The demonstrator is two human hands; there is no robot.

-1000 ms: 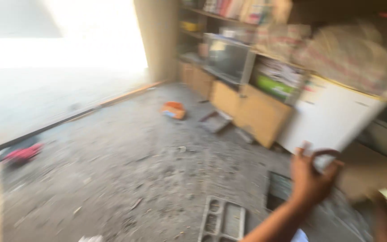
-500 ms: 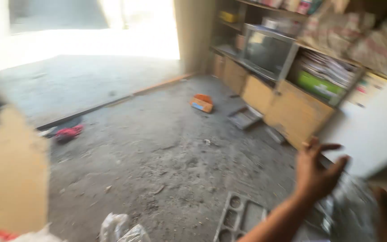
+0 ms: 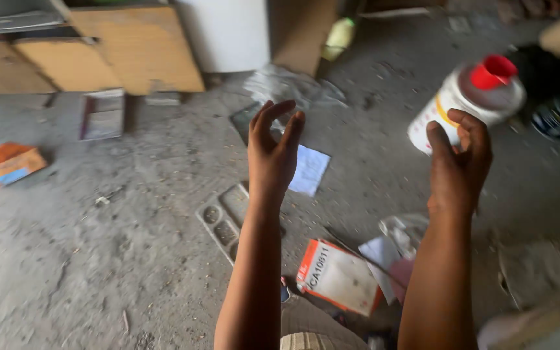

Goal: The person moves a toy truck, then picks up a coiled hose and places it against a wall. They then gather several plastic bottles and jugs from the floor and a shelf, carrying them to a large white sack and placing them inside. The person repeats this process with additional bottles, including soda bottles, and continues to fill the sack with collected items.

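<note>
A moment ago the view ran across the room toward the bright doorway and the left hand (image 3: 272, 154) was up near a white panel; now the view looks down at the dusty floor (image 3: 98, 259), and both hands are raised over it, holding nothing. The left hand's grip is apart, fingers loosely curled; the right hand (image 3: 459, 162) is likewise open, its fingers bent like a claw just in front of a white jar (image 3: 461, 104) with a red cap (image 3: 492, 70), not touching it as far as can be told. The jar leans on the floor at far right, shut, so its contents are hidden. Below the hands lie a white paper sheet (image 3: 308, 170), a grey compartment tray (image 3: 227, 219) that looks empty but dusty, and a white-and-orange carton (image 3: 338, 275) near the person.
</note>
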